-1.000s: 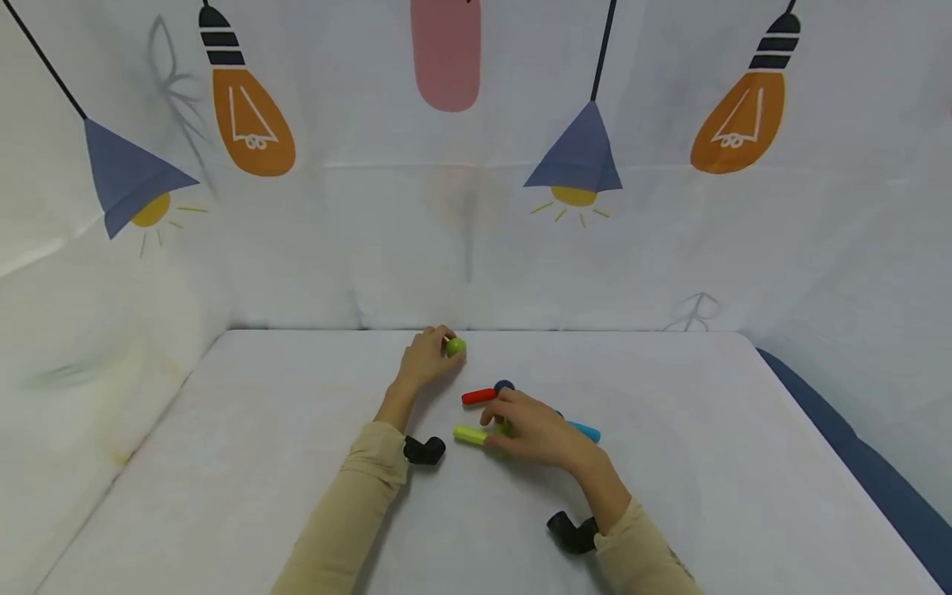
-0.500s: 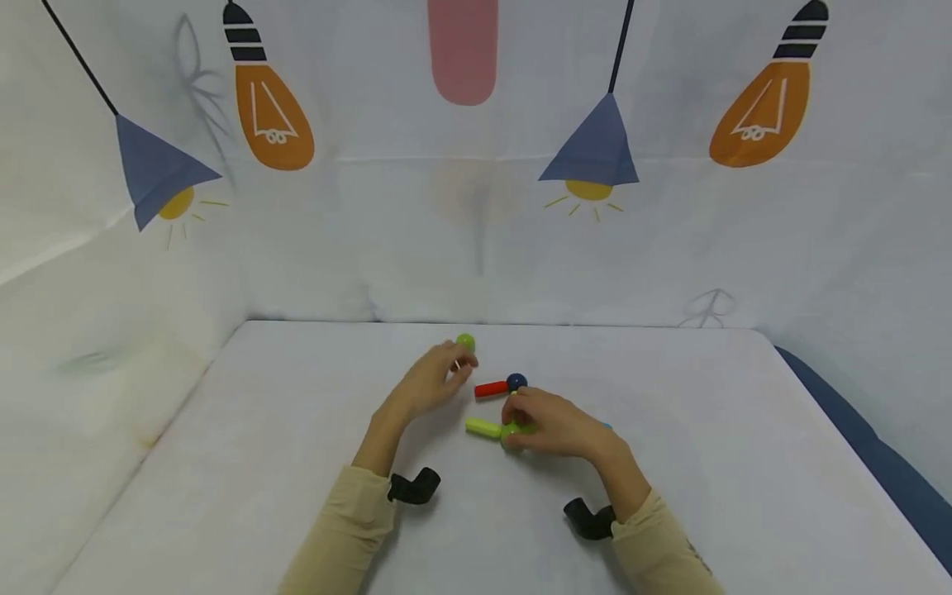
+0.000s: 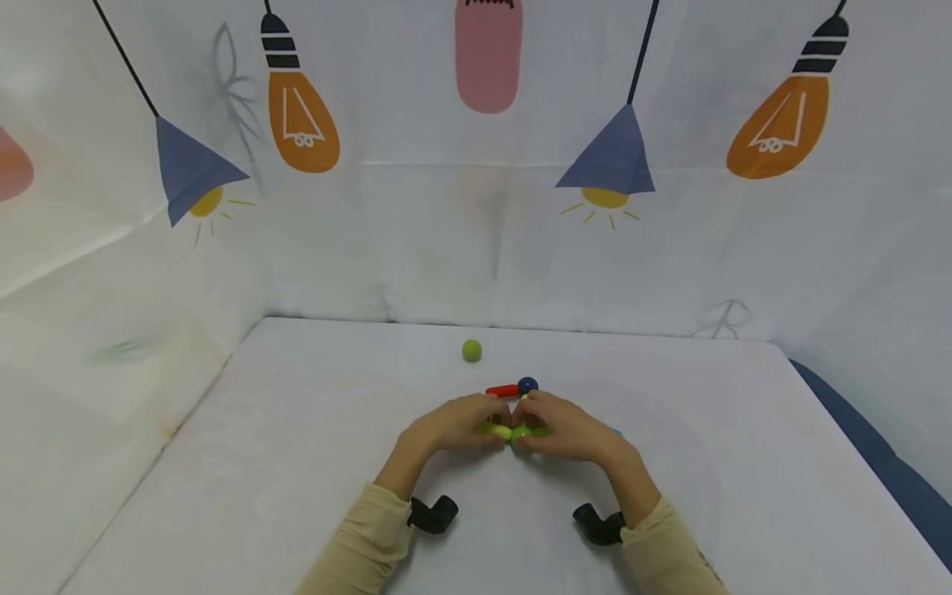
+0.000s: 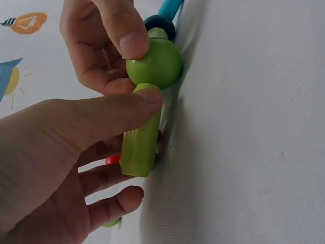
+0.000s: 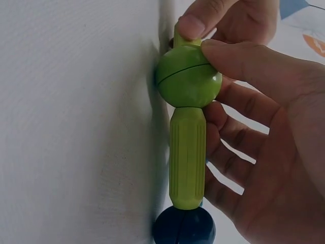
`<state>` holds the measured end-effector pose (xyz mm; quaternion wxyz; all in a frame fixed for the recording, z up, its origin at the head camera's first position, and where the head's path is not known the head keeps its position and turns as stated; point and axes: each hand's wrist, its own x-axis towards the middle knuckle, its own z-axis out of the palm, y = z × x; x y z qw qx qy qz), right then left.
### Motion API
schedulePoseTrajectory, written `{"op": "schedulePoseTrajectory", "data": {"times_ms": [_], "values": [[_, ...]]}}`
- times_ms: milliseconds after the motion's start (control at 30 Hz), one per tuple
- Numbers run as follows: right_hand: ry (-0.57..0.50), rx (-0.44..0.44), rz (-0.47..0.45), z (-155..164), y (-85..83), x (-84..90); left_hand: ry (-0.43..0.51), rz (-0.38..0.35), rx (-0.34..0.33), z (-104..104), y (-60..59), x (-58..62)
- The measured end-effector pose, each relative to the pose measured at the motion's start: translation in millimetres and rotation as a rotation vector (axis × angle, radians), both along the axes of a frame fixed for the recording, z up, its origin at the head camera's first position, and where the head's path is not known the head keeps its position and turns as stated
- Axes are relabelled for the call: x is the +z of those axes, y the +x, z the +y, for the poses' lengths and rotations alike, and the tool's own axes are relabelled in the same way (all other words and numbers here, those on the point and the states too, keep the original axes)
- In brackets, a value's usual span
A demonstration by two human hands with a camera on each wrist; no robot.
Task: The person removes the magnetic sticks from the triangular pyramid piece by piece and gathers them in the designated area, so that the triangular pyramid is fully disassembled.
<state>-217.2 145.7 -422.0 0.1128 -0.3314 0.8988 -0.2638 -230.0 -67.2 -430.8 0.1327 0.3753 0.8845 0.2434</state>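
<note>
My left hand (image 3: 463,421) pinches a short lime-green rod (image 4: 141,140) between thumb and fingers. That rod meets a green ball (image 5: 189,79), which my right hand (image 3: 565,428) pinches. From the ball's other side runs a second lime-green rod (image 5: 187,157), ending at a dark blue ball (image 5: 185,227). Part of a light blue rod (image 4: 170,7) shows past a dark blue ball in the left wrist view. Just behind the hands lies a red rod (image 3: 502,390) against another dark blue ball (image 3: 527,386). The fingers partly cover these pieces in the head view.
A loose green ball (image 3: 472,350) sits near the back of the white table (image 3: 335,388). Behind it hangs a white cloth backdrop (image 3: 416,240) printed with lamps and bulbs. Black curved pieces (image 3: 434,514) are on both wrists.
My left hand has let go of the loose green ball at the back and come nearer, to the lime-green rod. My right hand stays at the joined pieces.
</note>
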Motion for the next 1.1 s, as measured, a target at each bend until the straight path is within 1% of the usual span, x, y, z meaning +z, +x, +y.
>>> {"op": "schedulePoseTrajectory", "data": {"times_ms": [200,367,467,533,633,700,767,867,933,967,1067,1100], "values": [[0.004,0.000,-0.008,-1,0.1,1.4,0.030,0.012,-0.037,-2,0.1,-0.4],[0.001,0.003,-0.015,0,-0.6,1.5,0.001,0.041,-0.057,-3,-0.8,1.0],[0.005,0.006,-0.023,0,-0.4,1.3,-0.035,0.046,-0.062,-6,-1.0,3.1],[0.012,0.006,-0.031,0,0.0,1.7,-0.044,0.032,-0.050,-9,-1.1,4.5],[0.022,-0.002,-0.040,2,0.3,3.0,-0.007,0.021,-0.009,-19,-5.1,6.1],[0.021,-0.004,-0.061,2,1.0,3.5,0.038,0.010,0.038,-30,-8.5,7.2],[0.018,-0.004,-0.082,3,1.8,3.9,0.069,0.013,0.101,-44,-11.8,8.5],[0.008,-0.003,-0.116,3,2.8,4.3,0.090,0.025,0.210,-66,-15.5,9.9],[0.009,-0.004,-0.119,3,2.9,4.6,0.095,0.028,0.288,-77,-17.3,9.8],[0.009,-0.005,-0.119,3,2.9,4.6,0.098,0.033,0.317,-81,-18.4,9.1],[0.011,-0.006,-0.118,5,2.6,5.3,0.103,0.042,0.361,-88,-21.7,4.9],[0.013,-0.008,-0.120,6,2.5,5.8,0.107,0.047,0.364,-89,-22.6,3.5]]}}
